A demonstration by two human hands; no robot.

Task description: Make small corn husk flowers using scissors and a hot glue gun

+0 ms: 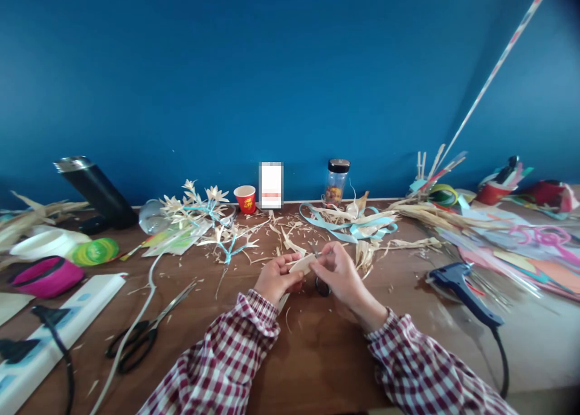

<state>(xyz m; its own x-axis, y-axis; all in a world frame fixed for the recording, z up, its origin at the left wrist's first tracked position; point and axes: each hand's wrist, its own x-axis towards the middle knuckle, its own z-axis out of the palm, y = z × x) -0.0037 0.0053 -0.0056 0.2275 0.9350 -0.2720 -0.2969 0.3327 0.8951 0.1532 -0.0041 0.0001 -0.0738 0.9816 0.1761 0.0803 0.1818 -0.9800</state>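
Pale, flat piece [301, 264]: in head view, saw it low and roughly central, held by both hands over brown table [317, 366]. Logged left hand [277, 278] as pinching it, thumb on near side, fingers bent behind. Logged right hand [339, 275] as curled closed around small scissors [318, 288], thumb tip touching piece's right end; made out dark loop below fingers, metal tips above. Couldn't tell blade opening. Noted maroon-and-white checked sleeves [226, 354] on both arms. Beyond hands, found straw-coloured scraps [292, 243] strewn about, plus red paper cup [247, 205] and dark-lidded jar [336, 182] near blue wall [290, 83]. To left, spotted pale flowers [216, 194] on blue stems, larger scissors [171, 306] lying under white cable [131, 330], and power strip [93, 300]. To right, marked blue glue gun [469, 291] on table, well apart from hands.
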